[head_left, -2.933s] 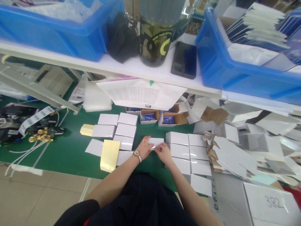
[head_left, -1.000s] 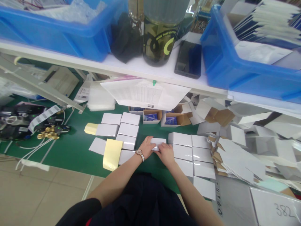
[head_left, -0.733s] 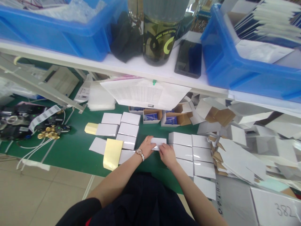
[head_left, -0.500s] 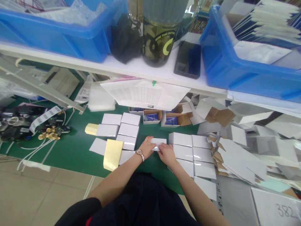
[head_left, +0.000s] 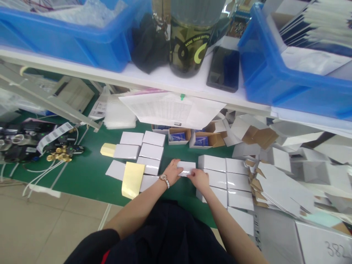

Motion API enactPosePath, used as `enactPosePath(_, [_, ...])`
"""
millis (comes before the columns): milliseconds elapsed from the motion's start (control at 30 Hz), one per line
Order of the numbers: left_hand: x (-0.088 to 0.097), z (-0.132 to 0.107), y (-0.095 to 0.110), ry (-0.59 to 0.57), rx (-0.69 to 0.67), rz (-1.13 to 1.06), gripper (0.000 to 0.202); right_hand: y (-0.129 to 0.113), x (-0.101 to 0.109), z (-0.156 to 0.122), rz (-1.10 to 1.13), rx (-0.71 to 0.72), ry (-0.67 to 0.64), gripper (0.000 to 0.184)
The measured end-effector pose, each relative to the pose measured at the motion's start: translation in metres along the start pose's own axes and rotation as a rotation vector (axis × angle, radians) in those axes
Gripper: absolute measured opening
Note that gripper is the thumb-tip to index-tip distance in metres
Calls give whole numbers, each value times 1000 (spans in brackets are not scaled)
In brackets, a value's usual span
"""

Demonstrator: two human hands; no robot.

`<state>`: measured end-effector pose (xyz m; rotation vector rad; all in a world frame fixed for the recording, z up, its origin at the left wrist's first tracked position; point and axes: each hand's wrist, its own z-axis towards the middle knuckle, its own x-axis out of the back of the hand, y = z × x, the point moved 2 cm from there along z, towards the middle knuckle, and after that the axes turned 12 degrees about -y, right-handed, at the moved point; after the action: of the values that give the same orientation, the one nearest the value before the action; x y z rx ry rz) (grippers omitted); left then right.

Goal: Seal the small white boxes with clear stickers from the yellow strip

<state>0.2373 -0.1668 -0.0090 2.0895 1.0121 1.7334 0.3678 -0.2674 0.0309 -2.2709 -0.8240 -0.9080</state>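
A small white box (head_left: 187, 168) lies on the green mat (head_left: 82, 176) in front of me. My left hand (head_left: 172, 172), with a wristwatch, grips the box's left end. My right hand (head_left: 200, 179) pinches its near right edge with closed fingers. To the left lies a group of closed white boxes (head_left: 148, 154) with a yellow backing sheet (head_left: 132, 179) leaning on them. To the right, more white boxes (head_left: 225, 176) sit in neat rows.
Two open cardboard boxes (head_left: 192, 138) with blue contents stand behind. A heap of unfolded white cartons (head_left: 277, 168) fills the right. A shelf (head_left: 154, 79) overhead carries blue bins (head_left: 288, 80), a dark jar (head_left: 189, 40) and a phone (head_left: 223, 69). Cables and brass fittings (head_left: 57, 157) lie left.
Both hands stay on the small white box with only slight finger shifts; my right hand has slid a little along its near edge. The view has drifted slightly.
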Motion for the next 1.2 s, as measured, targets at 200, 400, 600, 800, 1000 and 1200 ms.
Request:
enactPosePath(200, [2,-1,1,1,5,-10,23,-5,2,2,-6,-13,-29,18])
enactPosePath(400, [4,-1,3,4,9,31,21,-10,3,3,-10,-33,-51,18])
enactPosePath(600, [10,-4,5,-7,10,95,26,7,10,1,21,-54,-39,17])
enactPosePath(800, [24,-2,8,6,-38,285,46,45,14,-12,328,94,160,33])
enactPosePath(1000, [55,30,-14,70,39,301,47,88,39,-17,287,115,462,36])
enactPosePath(1200, [79,40,-23,179,169,280,32,106,51,7,-185,-34,385,51])
